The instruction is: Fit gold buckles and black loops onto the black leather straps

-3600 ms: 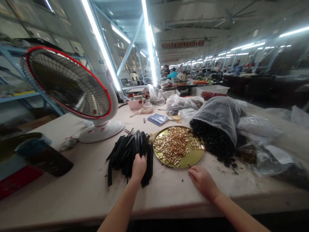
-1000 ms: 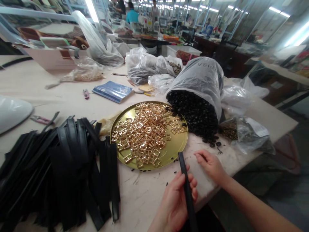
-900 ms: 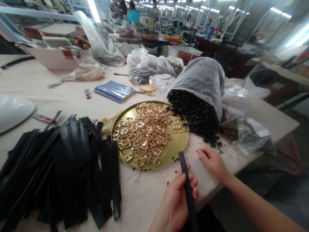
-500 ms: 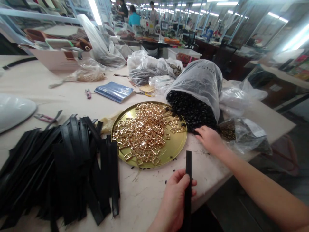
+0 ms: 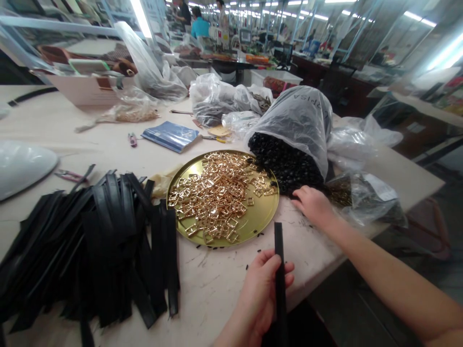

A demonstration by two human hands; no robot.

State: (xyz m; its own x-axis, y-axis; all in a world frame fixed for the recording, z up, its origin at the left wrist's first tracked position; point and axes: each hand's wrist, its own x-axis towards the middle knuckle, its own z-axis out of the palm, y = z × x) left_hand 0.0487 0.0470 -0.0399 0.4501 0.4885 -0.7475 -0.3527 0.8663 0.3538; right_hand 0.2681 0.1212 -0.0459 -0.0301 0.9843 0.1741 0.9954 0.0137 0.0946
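Head view: the black strip (image 5: 280,291) is clamped between thumb and fingers of the left hand (image 5: 258,284), its upper end projecting past them toward the gold tray (image 5: 262,219). Strip: narrow, flat, straight, square-ended. The right hand (image 5: 314,206) is beside loose black pieces (image 5: 285,161); I cannot tell whether its fingers grasp one.

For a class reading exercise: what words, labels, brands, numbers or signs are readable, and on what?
"PISA", apparently part of a longer word: large plastic bag.
White label on the smaller bag: too blurred to read.
Blue booklet, pale box: any print too small to read.
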